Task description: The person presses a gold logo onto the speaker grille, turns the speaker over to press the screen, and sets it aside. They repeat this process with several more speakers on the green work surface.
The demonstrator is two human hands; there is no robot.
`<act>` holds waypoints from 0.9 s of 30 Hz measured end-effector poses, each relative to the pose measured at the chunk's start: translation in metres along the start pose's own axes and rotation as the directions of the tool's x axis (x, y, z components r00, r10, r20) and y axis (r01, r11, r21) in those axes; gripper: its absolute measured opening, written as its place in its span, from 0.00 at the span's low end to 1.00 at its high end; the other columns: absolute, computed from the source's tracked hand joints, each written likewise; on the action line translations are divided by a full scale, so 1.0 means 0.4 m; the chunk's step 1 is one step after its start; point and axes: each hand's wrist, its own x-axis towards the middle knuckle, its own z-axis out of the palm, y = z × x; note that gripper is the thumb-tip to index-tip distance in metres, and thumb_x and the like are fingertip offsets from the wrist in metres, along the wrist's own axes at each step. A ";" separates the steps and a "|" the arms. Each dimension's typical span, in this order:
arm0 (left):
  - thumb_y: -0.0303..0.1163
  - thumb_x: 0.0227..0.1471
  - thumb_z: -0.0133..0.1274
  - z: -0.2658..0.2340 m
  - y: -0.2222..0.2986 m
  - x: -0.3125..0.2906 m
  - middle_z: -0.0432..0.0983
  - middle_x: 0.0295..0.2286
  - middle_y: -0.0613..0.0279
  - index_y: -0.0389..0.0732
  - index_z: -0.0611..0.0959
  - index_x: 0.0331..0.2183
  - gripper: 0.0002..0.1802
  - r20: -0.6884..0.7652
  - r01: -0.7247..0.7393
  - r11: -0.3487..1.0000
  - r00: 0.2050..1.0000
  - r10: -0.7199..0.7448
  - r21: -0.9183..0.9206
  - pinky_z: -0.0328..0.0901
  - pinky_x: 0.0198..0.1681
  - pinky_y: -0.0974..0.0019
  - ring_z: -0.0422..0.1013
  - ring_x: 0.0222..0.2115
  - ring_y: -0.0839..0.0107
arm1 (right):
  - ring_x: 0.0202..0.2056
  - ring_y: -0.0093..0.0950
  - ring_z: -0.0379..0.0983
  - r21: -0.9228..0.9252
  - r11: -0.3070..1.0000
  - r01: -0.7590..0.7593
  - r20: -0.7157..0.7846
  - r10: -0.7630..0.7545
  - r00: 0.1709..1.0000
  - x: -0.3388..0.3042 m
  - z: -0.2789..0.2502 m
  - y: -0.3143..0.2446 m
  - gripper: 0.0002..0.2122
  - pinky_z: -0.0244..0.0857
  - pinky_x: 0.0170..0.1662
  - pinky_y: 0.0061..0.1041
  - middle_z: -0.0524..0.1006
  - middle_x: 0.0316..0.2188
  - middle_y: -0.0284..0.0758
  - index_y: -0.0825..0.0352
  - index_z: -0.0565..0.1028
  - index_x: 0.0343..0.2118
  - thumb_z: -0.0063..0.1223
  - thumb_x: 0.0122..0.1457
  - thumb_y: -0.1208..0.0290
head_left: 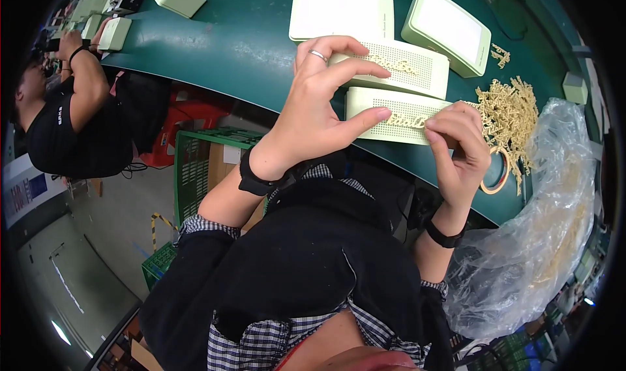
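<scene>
Lettering [405,121], gold script, lies along perforated face of near box [404,103], betw. the two hands. L hand [306,107]: spread wide, thumb apart from fingers; thumb tip at script's L end, fingers reaching over rear box [427,71]. Can't tell if those fingertips touch it or hover. R hand [464,139]: fingers curled, thumb & index close tog. at script's R end; can't tell if pinching the edge or just pressing. Piece thus sits just R of L thumb, just L of R fingertips.

Why so (my read): contact at each end prob. helps hold script straight & stops it skewing. Near box lies perforated side up, presumably to give a flat face to work on; close to edge of table [241,51], so arms needn't stretch. Rear box, same side up w/ second script [398,64], sits just behind, poss. handy as ref. for position. Heap of loose letter pieces [505,117] + tape roll [506,174] at R, prob. for easy reach by R hand.
</scene>
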 end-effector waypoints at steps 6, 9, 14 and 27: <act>0.37 0.39 0.67 0.031 0.015 -0.006 0.55 0.57 0.51 0.46 0.74 0.52 0.35 -0.043 0.096 0.995 0.995 -0.095 0.034 0.48 0.61 0.51 0.44 0.61 0.54 | 0.42 0.30 0.68 -0.056 0.998 -0.009 0.020 0.010 1.000 -0.002 -0.003 0.001 0.06 0.64 0.38 0.19 0.75 0.35 0.36 0.71 0.78 0.29 0.60 0.47 0.84; 0.38 0.39 0.68 0.039 0.014 -0.003 0.50 0.59 0.47 0.47 0.69 0.56 0.42 -0.018 0.174 0.981 0.984 -0.176 -0.081 0.42 0.64 0.48 0.36 0.64 0.51 | 0.44 0.28 0.68 -0.257 0.955 0.150 0.011 -0.152 0.988 0.011 -0.008 -0.006 0.11 0.63 0.44 0.20 0.72 0.41 0.37 0.69 0.77 0.36 0.62 0.48 0.79; 0.37 0.40 0.68 0.040 0.028 -0.001 0.46 0.59 0.42 0.45 0.62 0.59 0.47 0.058 0.209 0.978 0.976 -0.208 -0.014 0.43 0.64 0.48 0.34 0.65 0.51 | 0.45 0.25 0.67 0.340 0.857 -0.387 -0.078 0.435 0.897 0.003 0.040 0.000 0.17 0.60 0.49 0.21 0.69 0.45 0.36 0.68 0.72 0.44 0.63 0.50 0.76; 0.29 0.37 0.69 0.127 0.031 -0.012 0.46 0.55 0.42 0.37 0.38 0.59 0.63 -0.009 0.269 0.648 0.920 -0.391 -0.713 0.57 0.59 0.57 0.54 0.57 0.57 | 0.43 0.23 0.66 0.389 0.859 -0.334 -0.127 0.409 0.904 -0.003 0.053 0.015 0.25 0.61 0.48 0.21 0.67 0.42 0.36 0.68 0.64 0.50 0.63 0.51 0.75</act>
